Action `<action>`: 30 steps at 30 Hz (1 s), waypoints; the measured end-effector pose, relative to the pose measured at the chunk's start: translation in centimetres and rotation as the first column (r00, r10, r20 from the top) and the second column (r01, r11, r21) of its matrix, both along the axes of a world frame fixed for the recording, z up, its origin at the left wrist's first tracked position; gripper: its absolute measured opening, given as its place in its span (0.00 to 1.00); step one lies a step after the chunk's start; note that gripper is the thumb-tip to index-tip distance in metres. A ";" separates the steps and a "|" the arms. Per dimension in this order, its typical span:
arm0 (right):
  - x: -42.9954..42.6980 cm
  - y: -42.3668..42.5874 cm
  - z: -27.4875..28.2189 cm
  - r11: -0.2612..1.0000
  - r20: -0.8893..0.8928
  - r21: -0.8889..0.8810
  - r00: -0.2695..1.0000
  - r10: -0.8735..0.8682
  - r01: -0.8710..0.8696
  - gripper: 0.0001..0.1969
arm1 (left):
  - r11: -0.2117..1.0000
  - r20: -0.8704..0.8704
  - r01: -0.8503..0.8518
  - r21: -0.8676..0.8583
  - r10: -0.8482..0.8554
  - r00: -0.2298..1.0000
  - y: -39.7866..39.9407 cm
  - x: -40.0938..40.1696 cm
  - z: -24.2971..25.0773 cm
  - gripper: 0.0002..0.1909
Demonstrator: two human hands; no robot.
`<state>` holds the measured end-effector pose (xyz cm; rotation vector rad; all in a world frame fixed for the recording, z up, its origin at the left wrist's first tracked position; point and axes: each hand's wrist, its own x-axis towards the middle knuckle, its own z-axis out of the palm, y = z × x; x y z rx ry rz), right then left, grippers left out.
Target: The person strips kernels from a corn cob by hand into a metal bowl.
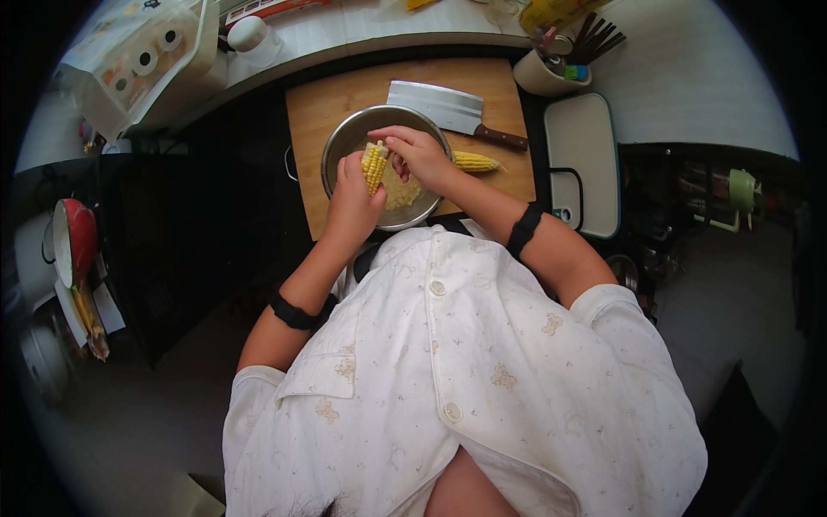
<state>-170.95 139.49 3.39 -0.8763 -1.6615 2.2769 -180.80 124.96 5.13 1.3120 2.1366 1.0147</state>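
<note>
My left hand [356, 191] is wrapped around a partly shelled ear of yellow corn [373, 169], held tilted over a stainless steel bowl [332, 152]. At the ear's upper end, where a pale stretch of cob shows, my right hand [417, 155] reaches in with its index finger extended and the other fingers loosely curled. Loose corn kernels [402, 192] lie in the bottom of the bowl. A second ear of corn [477, 161] rests on the wooden cutting board [336, 90], right of the bowl and partly hidden by my right wrist.
Behind the bowl, a cleaver [439, 103] lies on the board, its wooden handle pointing right. A utensil holder [549, 77] with chopsticks stands at the back right. Further right is a white tray [578, 148] with a dark rim. A plastic bin [161, 84] stands back left.
</note>
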 end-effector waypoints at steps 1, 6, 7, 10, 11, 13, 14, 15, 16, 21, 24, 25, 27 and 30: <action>0.1 -0.1 0.8 0.997 0.037 0.062 0.998 -0.058 0.056 0.14 | 1.000 0.015 -0.006 -0.013 0.006 1.000 -0.1 0.0 0.1 0.28; 0.7 1.3 0.7 0.889 -0.041 0.458 0.998 0.048 -0.024 0.10 | 0.998 -0.038 -0.002 -0.056 0.000 0.999 -0.5 -0.1 0.0 0.27; 0.8 1.5 1.0 0.908 0.011 0.409 0.996 0.094 -0.090 0.08 | 0.997 -0.030 -0.004 -0.077 0.001 1.000 -0.5 -0.1 0.0 0.28; 1.0 1.8 1.0 0.857 0.023 0.499 0.991 0.132 -0.125 0.09 | 0.997 -0.062 0.008 -0.073 -0.012 0.998 -0.7 -0.2 -0.2 0.28; 1.1 1.9 1.1 0.857 0.023 0.499 0.991 0.132 -0.126 0.09 | 0.997 -0.062 0.007 -0.073 -0.012 0.998 -0.7 -0.2 -0.3 0.28; 1.0 2.2 1.4 0.812 0.046 0.557 0.983 0.179 -0.174 0.08 | 0.998 -0.109 0.033 -0.056 -0.039 0.993 -0.8 -0.3 -0.3 0.28; 1.0 2.3 1.3 0.812 0.046 0.557 0.983 0.179 -0.174 0.08 | 0.998 -0.109 0.032 -0.057 -0.038 0.993 -0.8 -0.4 -0.2 0.28; 1.0 2.4 1.1 0.803 0.038 0.567 0.980 0.194 -0.181 0.08 | 0.997 -0.116 0.036 -0.071 -0.045 0.992 -0.8 -0.4 0.0 0.28; 1.0 2.4 1.0 0.795 0.030 0.577 0.978 0.208 -0.187 0.08 | 0.996 -0.123 0.041 -0.085 -0.051 0.991 -0.8 -0.4 0.1 0.28; 0.8 2.4 1.3 0.762 0.078 0.613 0.975 0.207 -0.211 0.07 | 0.990 -0.141 0.047 -0.134 -0.066 0.988 -1.0 -0.3 0.4 0.27; 1.0 2.7 0.8 0.763 0.133 0.611 0.977 0.165 -0.212 0.07 | 0.989 -0.148 0.052 -0.142 -0.073 0.986 -1.2 -0.3 0.2 0.27; 1.0 2.9 0.6 0.751 0.174 0.622 0.974 0.143 -0.222 0.07 | 0.989 -0.149 0.055 -0.136 -0.075 0.986 -1.2 -0.3 0.1 0.26; 1.1 2.9 0.2 0.666 0.183 0.703 0.968 0.169 -0.250 0.08 | 0.990 -0.141 0.052 -0.133 -0.071 0.987 -1.3 -0.3 0.3 0.26; 1.5 2.3 0.2 0.417 0.335 0.823 0.923 0.189 -0.385 0.11 | 0.991 -0.121 0.056 -0.123 -0.071 0.990 -1.1 -0.3 0.3 0.26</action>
